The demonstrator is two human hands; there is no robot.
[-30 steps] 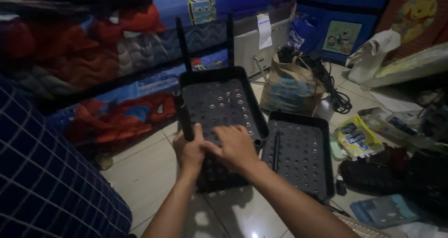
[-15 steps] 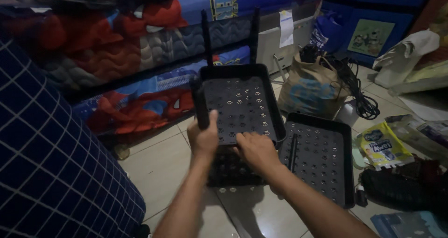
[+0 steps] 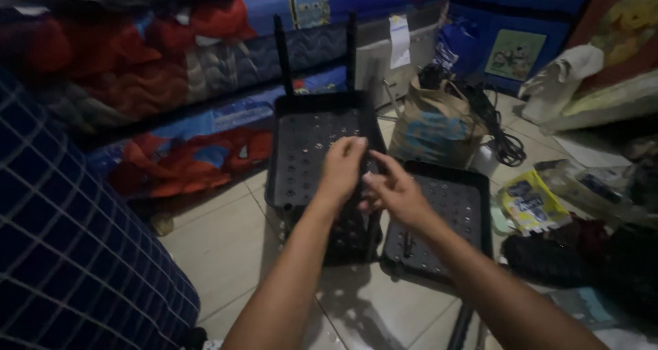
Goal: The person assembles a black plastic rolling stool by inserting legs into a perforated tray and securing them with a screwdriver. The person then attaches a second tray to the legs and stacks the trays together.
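On the tiled floor (image 3: 219, 247) before the person stands a black perforated tray rack (image 3: 308, 151), its upper tray tilted up, long axis running away from the camera toward the mattresses (image 3: 205, 62), with two black poles (image 3: 281, 55) rising upright at its far end. A second black tray (image 3: 445, 213) lies flat just to its right, a loose black rod inside it. The left hand (image 3: 343, 168) and right hand (image 3: 391, 189) meet above the rack's near right edge, fingers curled and close together; whether they pinch something cannot be told. A brown paper bag with a blue patch (image 3: 432, 127) sits behind the flat tray, a white paper tag (image 3: 399, 41) hangs beyond it, and a yellow packet (image 3: 531, 202) lies to the right.
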